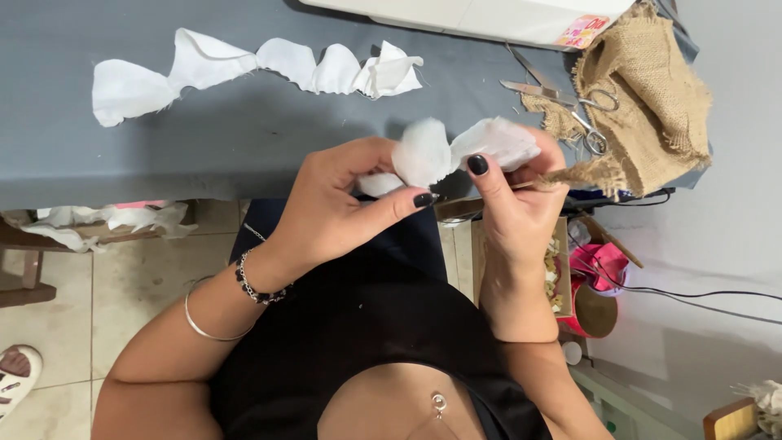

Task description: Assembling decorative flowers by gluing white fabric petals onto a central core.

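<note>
My left hand [342, 204] and my right hand [517, 195] together pinch a small piece of gathered white fabric [448, 151] just above the near edge of the grey table [244, 138]. The left thumb and fingers grip its left lobe. The right thumb presses its right lobe, and a strip of burlap [586, 173] also runs out from under the right fingers. A longer strip of scalloped white fabric [244, 69] lies flat on the table beyond my hands.
Scissors [562, 102] rest on a heap of burlap [652, 98] at the table's right end. A white machine [489, 16] stands at the far edge. White scraps [106, 222] lie under the table on the left, and a box and pink items [599, 265] on the right.
</note>
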